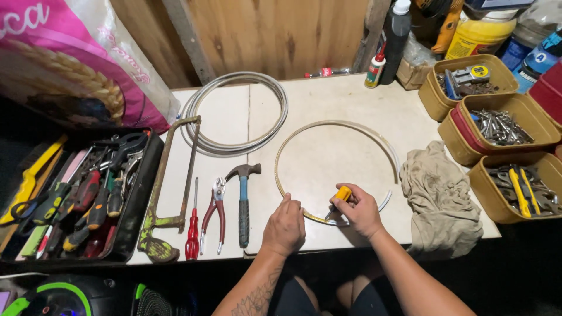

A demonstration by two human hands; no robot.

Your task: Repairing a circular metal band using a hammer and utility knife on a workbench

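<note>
A pale, scuffed worktable (328,117) stands against a wooden plank wall (281,35). On its near edge lies a thin metal bicycle rim (295,136), flat on the tabletop. The left hand (284,225) is curled down over the rim's near arc, fingers pressing it to the table. Just beside it, the right hand (357,210) is closed around a yellow-handled screwdriver (341,196), whose tip meets the rim between the two hands.

Left of the rim lie a blue-handled claw hammer (242,199), red-handled pliers (215,212), a red screwdriver (192,234) and a rusty hacksaw (164,193). Further back sits a stack of silver rims (202,140). A black tray of hand tools (88,199) stands at the far left, below a pink grain sack (70,58). To the right lies a crumpled beige rag (436,193), next to tan tubs of metal parts (497,129). Bottles (395,29) crowd the back right corner.
</note>
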